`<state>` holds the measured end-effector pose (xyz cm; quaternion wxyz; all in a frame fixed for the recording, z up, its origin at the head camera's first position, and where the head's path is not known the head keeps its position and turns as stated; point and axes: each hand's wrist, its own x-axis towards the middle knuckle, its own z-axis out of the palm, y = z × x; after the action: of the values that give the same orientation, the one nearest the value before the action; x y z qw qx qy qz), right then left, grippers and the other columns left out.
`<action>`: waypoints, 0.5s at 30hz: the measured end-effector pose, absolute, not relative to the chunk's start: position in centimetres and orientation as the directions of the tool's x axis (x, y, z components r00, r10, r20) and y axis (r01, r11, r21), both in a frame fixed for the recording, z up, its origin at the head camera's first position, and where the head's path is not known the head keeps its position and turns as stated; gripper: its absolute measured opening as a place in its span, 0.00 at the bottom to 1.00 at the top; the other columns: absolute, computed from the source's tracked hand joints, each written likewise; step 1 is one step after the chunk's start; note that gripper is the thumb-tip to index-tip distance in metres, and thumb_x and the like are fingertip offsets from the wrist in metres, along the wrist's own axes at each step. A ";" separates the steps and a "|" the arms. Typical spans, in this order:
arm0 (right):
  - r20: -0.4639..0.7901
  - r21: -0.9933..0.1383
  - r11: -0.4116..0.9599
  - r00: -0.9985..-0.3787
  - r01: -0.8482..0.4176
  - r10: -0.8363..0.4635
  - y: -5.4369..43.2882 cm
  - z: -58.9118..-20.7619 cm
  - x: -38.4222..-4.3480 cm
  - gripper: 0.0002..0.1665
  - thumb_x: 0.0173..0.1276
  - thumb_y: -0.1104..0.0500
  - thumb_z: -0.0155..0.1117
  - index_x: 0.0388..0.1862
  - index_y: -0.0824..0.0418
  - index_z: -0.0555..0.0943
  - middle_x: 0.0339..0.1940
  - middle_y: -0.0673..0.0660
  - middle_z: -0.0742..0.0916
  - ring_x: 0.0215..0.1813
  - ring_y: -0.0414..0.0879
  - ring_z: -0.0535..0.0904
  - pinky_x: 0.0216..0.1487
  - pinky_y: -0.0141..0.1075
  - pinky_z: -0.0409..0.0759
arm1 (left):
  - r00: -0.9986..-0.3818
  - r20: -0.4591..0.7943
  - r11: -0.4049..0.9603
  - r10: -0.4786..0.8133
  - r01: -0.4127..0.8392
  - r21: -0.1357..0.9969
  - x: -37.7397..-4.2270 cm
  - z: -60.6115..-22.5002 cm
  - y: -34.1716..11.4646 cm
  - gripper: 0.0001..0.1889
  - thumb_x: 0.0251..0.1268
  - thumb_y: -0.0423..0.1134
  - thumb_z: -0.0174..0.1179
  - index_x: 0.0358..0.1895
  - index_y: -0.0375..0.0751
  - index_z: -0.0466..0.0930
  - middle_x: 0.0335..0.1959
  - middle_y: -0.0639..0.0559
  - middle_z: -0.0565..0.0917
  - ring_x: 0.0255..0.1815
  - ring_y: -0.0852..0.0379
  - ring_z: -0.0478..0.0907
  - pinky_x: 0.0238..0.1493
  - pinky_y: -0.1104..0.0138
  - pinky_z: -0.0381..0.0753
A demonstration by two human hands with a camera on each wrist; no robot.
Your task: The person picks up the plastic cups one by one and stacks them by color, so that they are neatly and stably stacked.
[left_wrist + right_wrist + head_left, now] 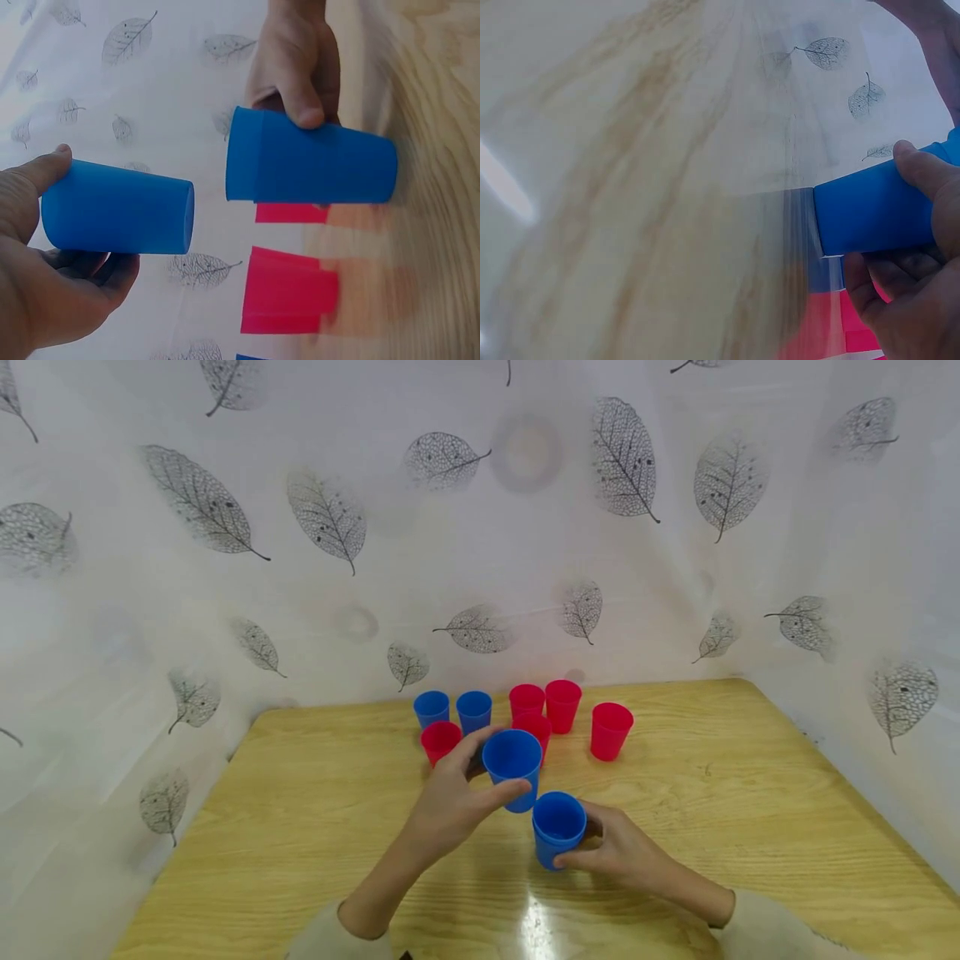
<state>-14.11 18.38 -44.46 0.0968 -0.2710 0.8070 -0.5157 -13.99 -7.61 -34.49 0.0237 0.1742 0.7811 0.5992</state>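
My left hand [448,806] grips a single blue cup [512,770] around its side, thumb in front, held in the air with its mouth up. Lower and to the right, my right hand [626,852] holds a stack of nested blue cups [558,831]; a second rim line shows just below the top one. In the left wrist view the single cup [120,206] is apart from the stack [311,157] and higher than it. The right wrist view shows thumb and fingers around the stack [877,202], its base close over the tabletop.
Two blue cups [474,712] stand upright near the back edge of the wooden table [300,827]. Several red cups stand around them: one front left [439,742], a cluster in the middle [562,706], one apart at right [611,731]. Leaf-patterned sheeting [480,552] hangs behind.
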 end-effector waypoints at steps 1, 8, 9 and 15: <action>0.126 -0.884 0.319 -0.833 -0.341 -0.539 18.4 -44.5 -14.1 0.36 0.65 0.57 0.78 0.67 0.67 0.76 0.58 0.60 0.86 0.55 0.50 0.84 0.52 0.35 0.84 | -0.936 0.171 0.220 0.307 0.244 0.944 -14.0 -34.4 -7.4 0.37 0.66 0.44 0.73 0.76 0.44 0.68 0.67 0.43 0.79 0.66 0.41 0.77 0.64 0.47 0.79; 0.138 -0.881 0.315 -0.829 -0.352 -0.542 18.4 -44.5 -14.1 0.38 0.65 0.57 0.78 0.69 0.70 0.74 0.57 0.62 0.86 0.54 0.48 0.85 0.50 0.36 0.85 | -0.923 0.163 0.216 0.348 0.249 0.944 -13.9 -34.0 -5.6 0.38 0.66 0.46 0.73 0.76 0.44 0.67 0.65 0.46 0.80 0.64 0.44 0.78 0.63 0.49 0.81; 0.142 -0.880 0.313 -0.828 -0.357 -0.543 18.4 -44.6 -14.1 0.38 0.65 0.57 0.78 0.69 0.70 0.74 0.57 0.62 0.87 0.53 0.47 0.85 0.50 0.36 0.86 | -0.922 0.164 0.219 0.351 0.251 0.943 -13.9 -34.0 -5.4 0.38 0.65 0.47 0.73 0.76 0.44 0.67 0.65 0.47 0.80 0.64 0.45 0.78 0.62 0.51 0.81; 0.156 -0.874 0.314 -0.827 -0.371 -0.541 18.4 -44.7 -14.0 0.37 0.65 0.57 0.78 0.68 0.70 0.75 0.56 0.62 0.87 0.52 0.45 0.85 0.50 0.37 0.86 | -0.903 0.205 0.212 0.378 0.300 0.930 -14.1 -34.4 -4.2 0.38 0.64 0.45 0.74 0.75 0.44 0.69 0.64 0.49 0.81 0.62 0.49 0.80 0.62 0.55 0.81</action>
<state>-14.03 18.41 -44.65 0.0828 -0.2826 0.8064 -0.5128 -14.10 -4.18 -34.41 0.0329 0.2179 0.7777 0.5887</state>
